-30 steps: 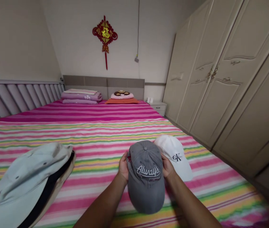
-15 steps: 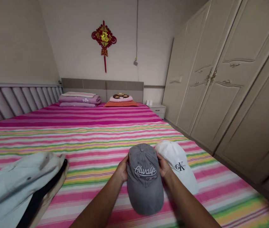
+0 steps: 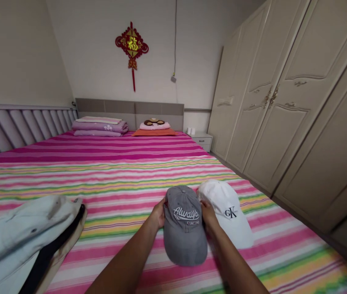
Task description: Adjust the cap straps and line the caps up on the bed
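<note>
Bed (image 3: 112, 212) with a cap pile (image 3: 35, 232) at its near left, then a white cap (image 3: 234, 228) and a gray cap (image 3: 184, 234) side by side toward the right.
The gray cap sits between the hands, its length running crown (image 3: 183, 200) away, brim (image 3: 187, 252) nearest; whether it touches the bed, I cannot tell. Left hand (image 3: 159, 214) and right hand (image 3: 208, 213) pinch its opposite sides, fingers partly hidden. The right is nearer the white cap, overlapping it in view; contact is unclear.
</note>
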The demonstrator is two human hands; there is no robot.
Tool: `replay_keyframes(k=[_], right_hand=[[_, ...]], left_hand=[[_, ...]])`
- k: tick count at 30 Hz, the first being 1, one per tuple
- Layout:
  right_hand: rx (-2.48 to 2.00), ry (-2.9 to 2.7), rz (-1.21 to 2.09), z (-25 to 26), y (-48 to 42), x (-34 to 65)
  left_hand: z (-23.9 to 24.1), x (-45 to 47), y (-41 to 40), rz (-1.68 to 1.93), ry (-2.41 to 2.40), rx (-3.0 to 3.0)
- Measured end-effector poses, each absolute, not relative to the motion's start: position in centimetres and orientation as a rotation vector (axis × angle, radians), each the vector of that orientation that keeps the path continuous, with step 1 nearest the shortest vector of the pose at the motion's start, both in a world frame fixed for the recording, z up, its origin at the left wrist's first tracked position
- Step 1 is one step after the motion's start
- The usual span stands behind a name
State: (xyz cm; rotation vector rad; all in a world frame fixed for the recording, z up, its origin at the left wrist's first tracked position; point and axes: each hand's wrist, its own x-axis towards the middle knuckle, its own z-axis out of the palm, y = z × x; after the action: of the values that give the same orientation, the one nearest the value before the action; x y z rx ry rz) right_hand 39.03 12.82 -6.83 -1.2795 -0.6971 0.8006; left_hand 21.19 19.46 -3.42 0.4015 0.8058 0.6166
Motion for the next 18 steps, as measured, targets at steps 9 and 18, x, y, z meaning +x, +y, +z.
replay_keyframes(k=[9, 18], right_hand=[[-1.429, -0.641, 0.546, -8.1, 9.7, 37.8], [-1.6, -0.698, 0.349, -6.6, 10.3, 38.4]], left_hand=[[-3.6, 21.1, 17.7, 0.765, 0.894, 0.388], [-4.1, 23.0, 17.9, 0.871, 0.899, 0.374]])
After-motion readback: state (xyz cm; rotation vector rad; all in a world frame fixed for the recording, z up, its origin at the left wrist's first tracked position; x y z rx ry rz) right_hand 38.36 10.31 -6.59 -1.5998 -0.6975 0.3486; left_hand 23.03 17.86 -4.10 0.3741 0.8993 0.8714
